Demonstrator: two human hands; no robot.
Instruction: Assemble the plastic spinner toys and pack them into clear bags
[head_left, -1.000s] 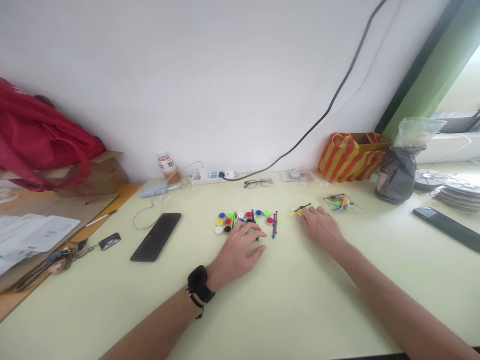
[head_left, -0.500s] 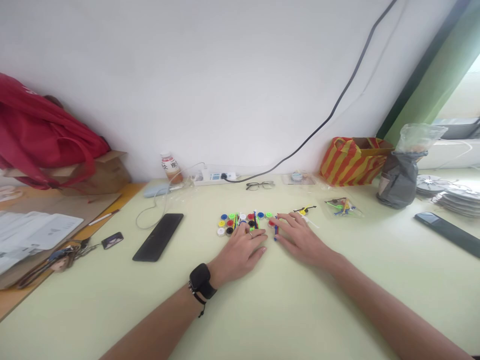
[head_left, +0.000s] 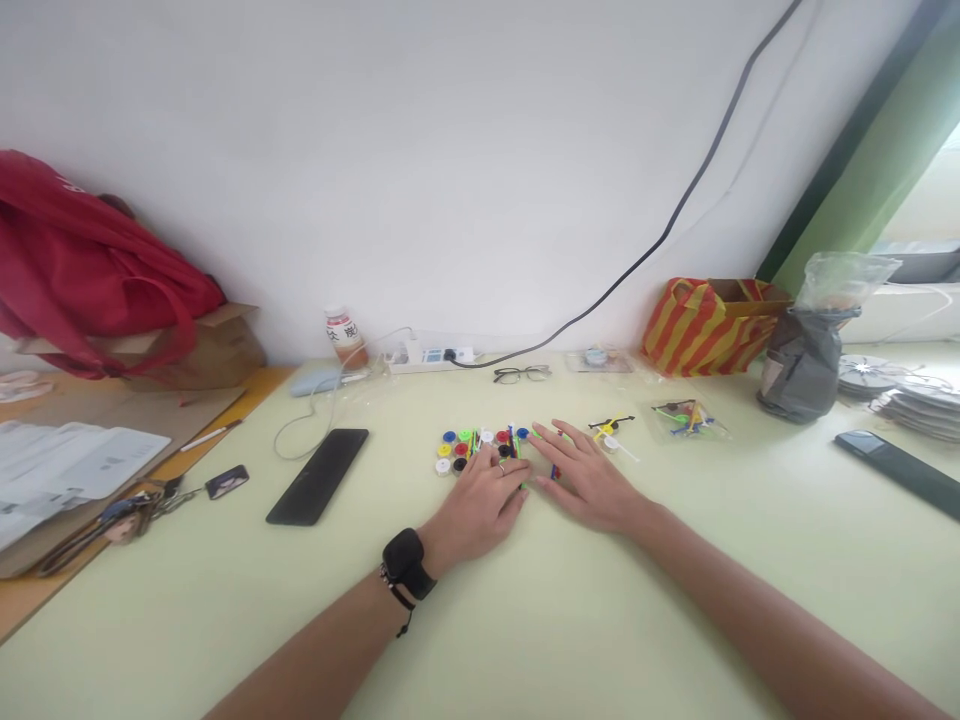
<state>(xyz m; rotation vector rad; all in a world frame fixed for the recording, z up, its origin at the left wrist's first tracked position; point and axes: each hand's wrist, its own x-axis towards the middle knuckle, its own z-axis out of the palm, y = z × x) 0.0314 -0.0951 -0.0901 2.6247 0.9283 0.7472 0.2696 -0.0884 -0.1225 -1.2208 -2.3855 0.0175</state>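
Observation:
Small round plastic pieces like little wheels, among them a white one, a yellow one and a blue one, lie in rows on the pale green table. Thin coloured sticks stand or lie among them; which I cannot tell. My left hand, with a ring and a black watch, rests over the front of the rows, fingers bent but apart, and hides some pieces. Fingers spread, my right hand lies flat at the rows' right end, partly covering a blue-and-red piece.
Right of my hands are loose yellow and white pieces and a clear bag of coloured parts. A black phone lies to the left, another phone far right. Glasses and a power strip are near the wall.
My right hand has slid slightly left and its fingers now cover pieces at the rows' right end. The loose white piece beside it is more exposed. My left hand has hardly moved.

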